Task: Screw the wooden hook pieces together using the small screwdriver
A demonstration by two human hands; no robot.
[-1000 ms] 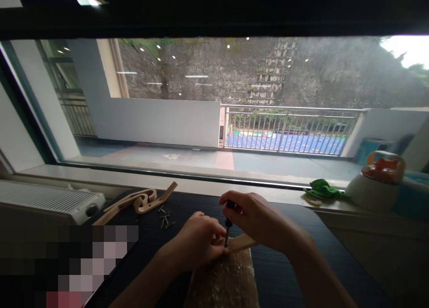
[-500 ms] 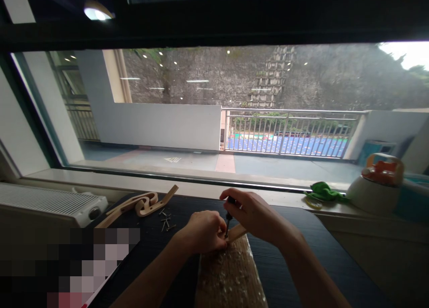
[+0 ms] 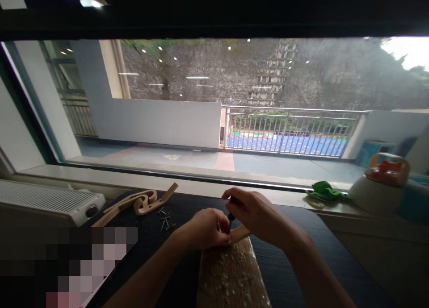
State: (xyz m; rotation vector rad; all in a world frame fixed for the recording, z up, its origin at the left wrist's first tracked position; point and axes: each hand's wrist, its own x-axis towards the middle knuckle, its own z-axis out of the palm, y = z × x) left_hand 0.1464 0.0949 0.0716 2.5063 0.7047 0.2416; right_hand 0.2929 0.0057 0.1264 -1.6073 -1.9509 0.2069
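My right hand [image 3: 250, 208] is closed round the dark handle of a screwdriver [image 3: 231, 216], which points down with a slight tilt. The screwdriver's tip meets a pale wooden strip [image 3: 241, 232] lying across the far end of a plastic-wrapped wooden board [image 3: 231, 276]. My left hand [image 3: 209, 227] pinches the strip's near part beside the tip, its fingers closed. Whether a screw sits under the tip is hidden by the left fingers. Several loose screws [image 3: 165, 220] lie on the dark table to the left.
Curved wooden pieces [image 3: 145, 201] rest at the table's back left, near a white radiator [image 3: 53, 201]. On the windowsill at right are a green cloth [image 3: 323, 191] and a white kettle-like pot [image 3: 375, 192] with an orange top. A large window stands behind the table [image 3: 281, 263].
The camera view has shifted slightly. Both hands stay at the same spot on the strip, with the screwdriver still upright in the right hand.
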